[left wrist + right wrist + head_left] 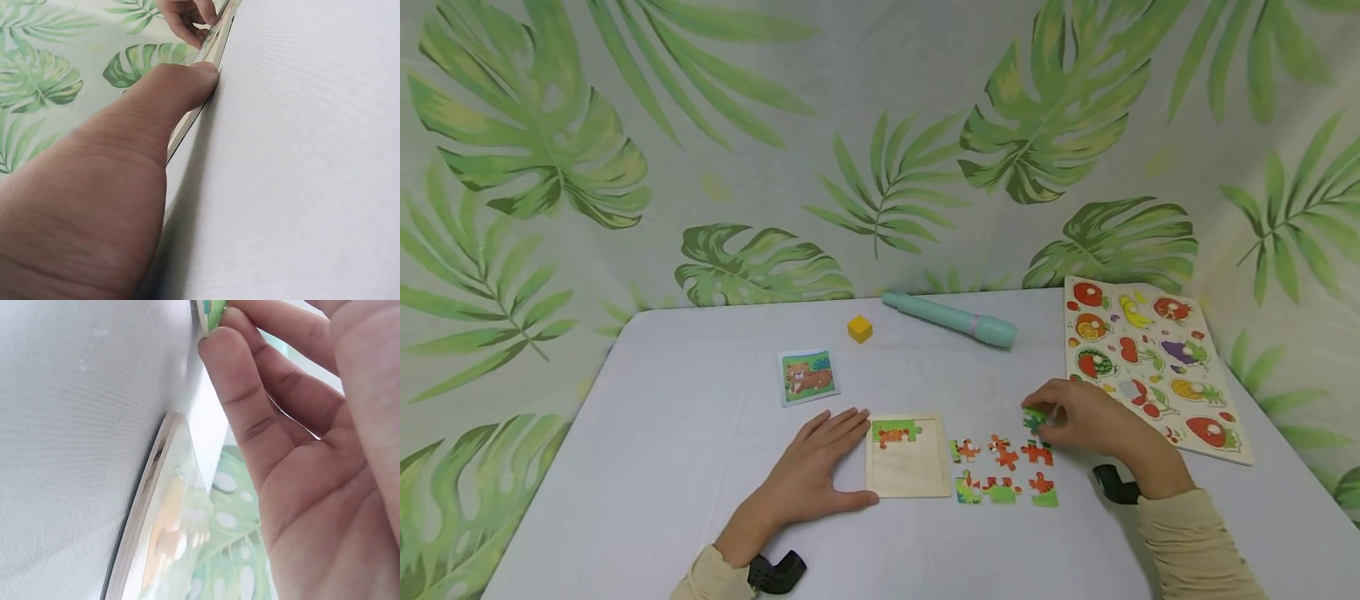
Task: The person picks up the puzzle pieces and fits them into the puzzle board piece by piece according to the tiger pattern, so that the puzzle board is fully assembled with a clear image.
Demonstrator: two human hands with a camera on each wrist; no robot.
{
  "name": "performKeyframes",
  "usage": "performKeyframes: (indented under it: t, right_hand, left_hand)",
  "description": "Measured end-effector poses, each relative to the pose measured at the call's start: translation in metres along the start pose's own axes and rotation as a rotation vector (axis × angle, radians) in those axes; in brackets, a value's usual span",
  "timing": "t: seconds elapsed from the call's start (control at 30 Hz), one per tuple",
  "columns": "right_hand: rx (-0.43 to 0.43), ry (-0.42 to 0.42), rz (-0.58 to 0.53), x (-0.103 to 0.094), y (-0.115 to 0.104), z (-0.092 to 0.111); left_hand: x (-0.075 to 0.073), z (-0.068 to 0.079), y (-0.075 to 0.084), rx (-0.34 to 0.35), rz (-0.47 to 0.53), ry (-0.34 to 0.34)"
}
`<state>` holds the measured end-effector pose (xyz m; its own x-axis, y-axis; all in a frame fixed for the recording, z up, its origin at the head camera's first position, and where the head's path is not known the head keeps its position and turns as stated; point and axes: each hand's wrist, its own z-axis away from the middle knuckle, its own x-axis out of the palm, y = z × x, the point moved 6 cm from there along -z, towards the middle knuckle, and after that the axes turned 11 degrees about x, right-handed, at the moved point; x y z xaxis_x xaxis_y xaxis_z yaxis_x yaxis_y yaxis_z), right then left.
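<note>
My left hand [812, 467] lies with its fingers spread along the left side of a square wooden puzzle tray [912, 477], thumb at its lower left corner. Joined puzzle pieces [893, 432] in green and orange sit in the tray's upper left. Between thumb and fingers, my right hand [1086, 418] pinches a green puzzle piece [1034, 418]; the right wrist view shows this piece [214, 314] at the fingertips. Below it, two rows of loose orange and green pieces [1003, 452] lie right of the tray. In the left wrist view, the left thumb [203, 72] meets the tray's edge.
A fruit board [1150, 367] with small knobs lies at the right, close beside my right forearm. Toward the back are a mint-green tube-shaped object [951, 317] and a yellow cube [860, 328]. A picture card of a brown animal [808, 377] lies beyond my left hand.
</note>
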<state>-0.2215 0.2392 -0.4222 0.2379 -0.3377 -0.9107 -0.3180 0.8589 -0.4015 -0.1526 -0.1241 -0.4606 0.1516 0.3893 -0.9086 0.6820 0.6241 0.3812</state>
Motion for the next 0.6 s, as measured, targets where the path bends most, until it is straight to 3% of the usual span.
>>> performKeyframes:
  t: [0.6]
  right_hand:
    - [-0.031, 0.052, -0.025, -0.007, -0.01, 0.002]
  left_hand:
    - [0.001, -0.001, -0.001, -0.002, -0.014, -0.007]
